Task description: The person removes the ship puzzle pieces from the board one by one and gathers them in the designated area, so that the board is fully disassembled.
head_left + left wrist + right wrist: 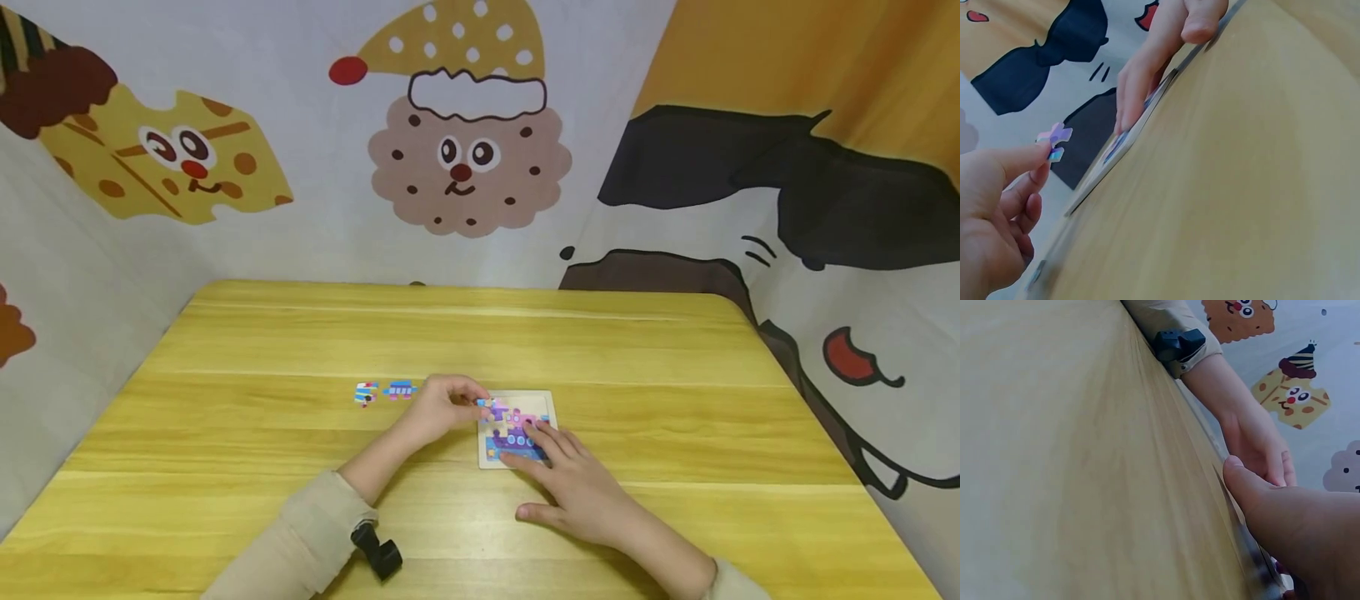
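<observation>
My left hand [438, 412] pinches a small purple, pink and blue jigsaw piece [1056, 135] between thumb and finger. In the left wrist view the piece is raised off the tabletop. It overlaps the upper left of a pale-framed puzzle board [552, 404] in the head view. Across the lower right of that board lies my right hand [581, 483], its extended fingertips touching the fitted purple and blue pieces [513, 437]. Its thumb is spread out over the wood. In the right wrist view the board is mostly hidden behind the right hand.
Two loose jigsaw pieces, one multicoloured [365, 393] and one blue [400, 390], lie left of the board, near my left hand. Everything sits on a wooden table [300, 333]. A cartoon-printed cloth wall [300, 242] stands behind its far edge.
</observation>
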{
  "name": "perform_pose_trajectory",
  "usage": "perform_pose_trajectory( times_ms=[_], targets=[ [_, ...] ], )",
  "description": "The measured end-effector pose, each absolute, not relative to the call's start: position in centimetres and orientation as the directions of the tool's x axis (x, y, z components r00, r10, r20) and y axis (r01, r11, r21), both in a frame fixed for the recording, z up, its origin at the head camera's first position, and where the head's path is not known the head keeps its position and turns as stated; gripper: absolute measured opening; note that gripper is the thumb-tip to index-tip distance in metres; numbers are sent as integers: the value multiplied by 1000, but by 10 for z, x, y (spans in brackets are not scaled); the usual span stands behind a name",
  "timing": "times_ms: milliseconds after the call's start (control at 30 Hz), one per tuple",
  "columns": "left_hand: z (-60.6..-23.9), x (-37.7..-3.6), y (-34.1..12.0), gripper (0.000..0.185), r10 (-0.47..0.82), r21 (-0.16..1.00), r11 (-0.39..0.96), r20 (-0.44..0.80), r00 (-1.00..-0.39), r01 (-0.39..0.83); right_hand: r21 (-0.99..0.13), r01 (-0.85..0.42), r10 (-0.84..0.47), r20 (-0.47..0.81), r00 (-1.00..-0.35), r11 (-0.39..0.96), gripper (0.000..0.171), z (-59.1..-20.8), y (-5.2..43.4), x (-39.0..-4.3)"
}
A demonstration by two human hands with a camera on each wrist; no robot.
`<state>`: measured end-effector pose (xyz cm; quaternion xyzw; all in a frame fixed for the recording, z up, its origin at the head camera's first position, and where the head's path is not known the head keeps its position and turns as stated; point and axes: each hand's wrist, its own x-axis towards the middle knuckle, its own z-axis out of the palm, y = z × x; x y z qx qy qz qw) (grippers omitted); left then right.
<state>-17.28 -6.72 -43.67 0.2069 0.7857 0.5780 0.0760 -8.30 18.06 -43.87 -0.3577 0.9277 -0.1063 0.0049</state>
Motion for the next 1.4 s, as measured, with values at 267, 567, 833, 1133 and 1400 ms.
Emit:
perform_pose_trajectory(
  times_ms=[267,567,833,1133,1400],
  targets=[
    [-428,-165,-80,15,351,951,254,81,-933,178,-207,-665,-667,75,-742,717,66,-438,182,-83],
    [-422,-149,-106,15,300,945,279,84,-950,172,-211,-662,-663,77,-745,719,66,-439,183,-83],
    [-435,-148,-129,16,283,948,235,143,-948,214,-209,-660,-660,81,-747,721,66,-439,184,-82],
    [-438,-146,-145,17,274,934,271,158,-949,234,-200,-666,-664,87,-742,718,66,-441,183,-82],
    [-433,-138,-158,22,228,945,265,133,-965,193,-200,-664,-663,84,-744,720,66,-441,183,-82]
  ],
)
